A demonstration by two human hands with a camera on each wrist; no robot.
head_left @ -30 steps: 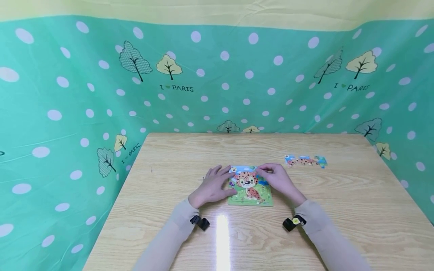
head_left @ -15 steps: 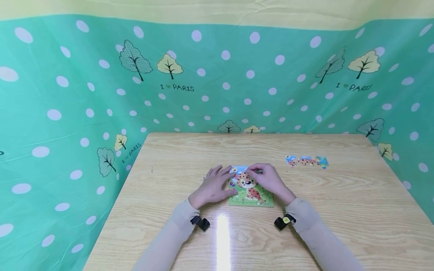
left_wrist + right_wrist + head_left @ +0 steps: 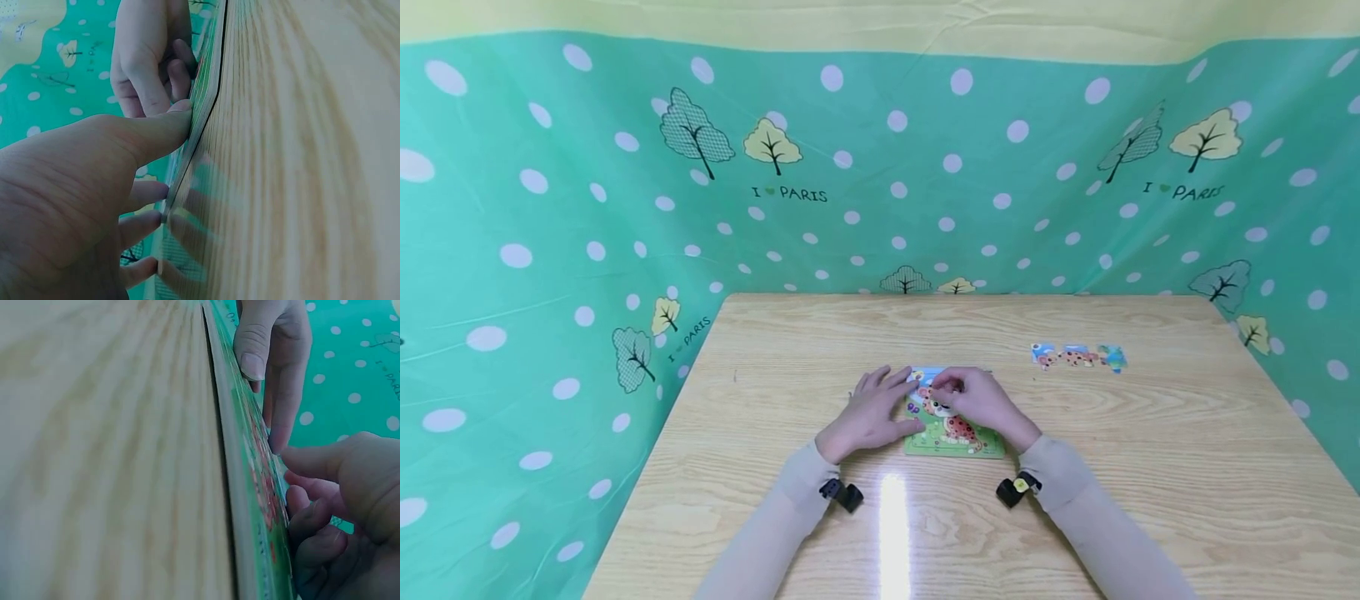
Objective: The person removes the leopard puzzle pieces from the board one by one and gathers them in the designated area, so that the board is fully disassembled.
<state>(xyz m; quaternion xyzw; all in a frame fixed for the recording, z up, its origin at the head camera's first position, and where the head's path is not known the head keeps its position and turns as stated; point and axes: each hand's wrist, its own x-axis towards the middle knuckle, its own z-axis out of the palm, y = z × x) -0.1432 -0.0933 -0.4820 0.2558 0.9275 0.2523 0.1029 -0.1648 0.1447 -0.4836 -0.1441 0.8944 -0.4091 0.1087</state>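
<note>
A square leopard jigsaw puzzle (image 3: pixel 928 442) lies flat on the wooden table in front of the person. The left hand (image 3: pixel 872 412) rests at its left side, fingers stretched along the edge and thumb on the picture, as the left wrist view also shows. Over the upper middle of the puzzle is the right hand (image 3: pixel 983 400), covering part of the leopard's face. Its fingers are curled, and thumb and index finger are at the puzzle surface in the right wrist view. Whether they pinch a piece is hidden.
Several loose puzzle pieces (image 3: pixel 1078 357) lie in a row on the table, beyond the puzzle to the right. A green dotted cloth (image 3: pixel 925 192) hangs behind and at the sides of the wooden table (image 3: pixel 790 333). Each wrist wears a small black camera (image 3: pixel 850 497).
The right hand has slid left across the top of the puzzle, from its upper right corner to the leopard's head. The left hand stays put, and the loose pieces have not moved.
</note>
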